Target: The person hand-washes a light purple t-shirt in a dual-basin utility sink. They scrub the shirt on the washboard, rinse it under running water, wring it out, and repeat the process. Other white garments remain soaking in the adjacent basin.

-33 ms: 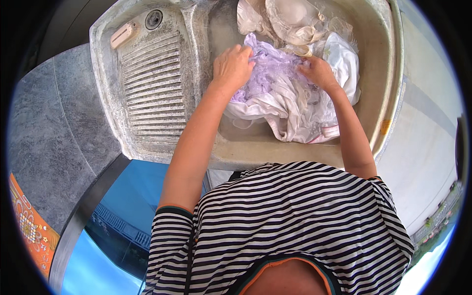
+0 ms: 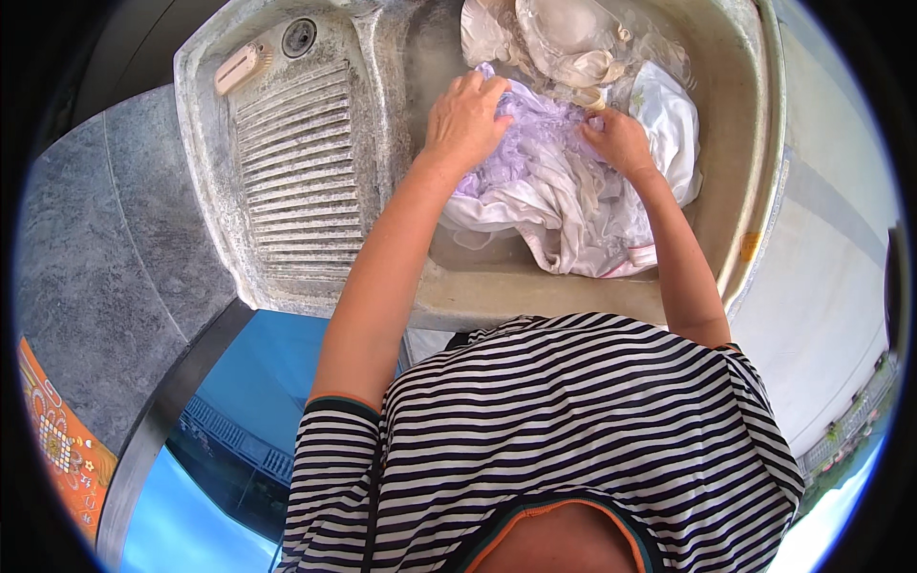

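The stone sink [image 2: 544, 298] is filling the top of the view at 12 o'clock, its deep basin holding water and wet washing towards 1 o'clock. A black-and-white striped shirt [image 2: 564, 420] is covering the person's body at 6 o'clock. The grey worktop [image 2: 115, 220] is lying beside the sink, at 9 o'clock. A ribbed washboard [image 2: 301, 172] is sloping at 10 o'clock, forming part of the sink. White clothes [image 2: 559, 212] with pink trim are lying crumpled in the basin, touching the purple cloth [image 2: 540, 134], which is lying bunched between both hands at 1 o'clock. A white garment [image 2: 664, 134] with a leaf pattern is resting just beyond the right hand [image 2: 621, 141], and a beige bra [image 2: 564, 38] is sitting in the water at the cloth's 12 o'clock. The left hand [image 2: 463, 119] is bending over the cloth's 10 o'clock edge, thumb and forefinger standing apart; I cannot tell whether it is gripping. The right hand is pinching the cloth at its 3 o'clock edge. A brush [image 2: 244, 69] is lying above the washboard, near a round drain [image 2: 299, 38] at 11 o'clock
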Available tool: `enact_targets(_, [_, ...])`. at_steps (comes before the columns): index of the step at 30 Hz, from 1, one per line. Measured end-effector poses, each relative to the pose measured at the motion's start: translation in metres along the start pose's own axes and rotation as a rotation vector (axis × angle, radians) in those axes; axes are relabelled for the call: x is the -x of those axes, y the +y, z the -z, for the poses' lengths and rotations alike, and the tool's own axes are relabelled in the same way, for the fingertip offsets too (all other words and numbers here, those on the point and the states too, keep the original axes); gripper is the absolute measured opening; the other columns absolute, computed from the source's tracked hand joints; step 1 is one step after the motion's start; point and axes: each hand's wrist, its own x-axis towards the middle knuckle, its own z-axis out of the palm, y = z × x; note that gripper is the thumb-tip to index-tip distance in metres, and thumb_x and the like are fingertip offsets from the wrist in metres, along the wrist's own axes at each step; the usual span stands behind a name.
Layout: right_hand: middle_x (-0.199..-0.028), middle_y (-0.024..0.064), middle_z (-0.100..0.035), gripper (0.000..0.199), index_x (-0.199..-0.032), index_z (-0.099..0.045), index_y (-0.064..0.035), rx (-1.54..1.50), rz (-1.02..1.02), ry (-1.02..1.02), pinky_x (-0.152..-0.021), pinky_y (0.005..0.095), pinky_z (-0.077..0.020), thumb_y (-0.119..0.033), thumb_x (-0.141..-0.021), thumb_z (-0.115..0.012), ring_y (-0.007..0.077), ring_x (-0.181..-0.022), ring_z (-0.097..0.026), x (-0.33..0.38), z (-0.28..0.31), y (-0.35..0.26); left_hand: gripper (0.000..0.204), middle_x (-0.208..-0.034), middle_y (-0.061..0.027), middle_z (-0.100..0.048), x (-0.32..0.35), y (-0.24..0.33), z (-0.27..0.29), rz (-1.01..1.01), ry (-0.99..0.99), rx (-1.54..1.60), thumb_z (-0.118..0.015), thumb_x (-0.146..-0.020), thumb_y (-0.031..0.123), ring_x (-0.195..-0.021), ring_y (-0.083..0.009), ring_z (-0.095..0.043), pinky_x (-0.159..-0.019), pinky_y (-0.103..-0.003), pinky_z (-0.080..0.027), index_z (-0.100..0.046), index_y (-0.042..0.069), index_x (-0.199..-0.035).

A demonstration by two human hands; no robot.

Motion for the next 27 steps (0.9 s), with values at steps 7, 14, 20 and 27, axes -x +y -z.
enact_targets(7, [-0.077,0.0099,-0.066,0.016,-0.076,-0.061,-0.0056,-0.235,0.047,0.099,-0.069,0.0387,-0.051,-0.019,-0.083,-0.068,0.0268,-0.073,-0.066,0.021,0.02,-0.005,0.041,-0.091,-0.0064,-0.071,-0.026,-0.018,0.017,0.222,-0.373,0.122,-0.077,-0.084,0.027,-0.078,-0.0219,-0.065,-0.075,-0.036,-0.053,-0.068,0.014,-0.121])
enact_targets(14, [-0.101,0.0091,-0.058,0.025,-0.086,-0.061,-0.0009,-0.299,-0.04,0.334,-0.075,0.034,-0.0502,-0.023,-0.086,-0.072,0.0246,-0.081,-0.061,0.001,-0.003,0.0,0.044,-0.096,-0.0089,-0.07,-0.02,-0.044,-0.027,0.411,0.155,1.001,-0.081,-0.083,0.029,-0.089,-0.0182,-0.066,-0.083,-0.035,-0.053,-0.068,0.006,-0.118])
enact_targets(20, [-0.06,0.0098,-0.058,0.023,-0.069,-0.059,-0.0046,-0.172,-0.246,0.223,-0.063,0.0401,-0.0486,-0.022,-0.082,-0.066,0.0306,-0.061,-0.059,0.0,-0.024,0.012,0.042,-0.105,-0.0135,-0.071,-0.005,-0.058,-0.048,0.412,-0.043,0.871,-0.076,-0.087,0.032,-0.105,-0.0329,-0.066,-0.095,-0.042,-0.05,-0.067,0.006,-0.118])
enact_targets(27, [-0.066,0.0135,-0.057,0.017,-0.07,-0.054,-0.0012,-0.807,0.108,0.104,-0.061,0.0387,-0.0476,-0.013,-0.079,-0.062,0.0265,-0.062,-0.059,0.027,-0.024,-0.161,0.059,-0.138,-0.0149,-0.053,0.013,-0.017,-0.049,0.701,0.262,2.186,-0.045,-0.102,0.054,-0.128,-0.0301,-0.052,-0.106,-0.047,-0.044,-0.044,0.01,-0.142])
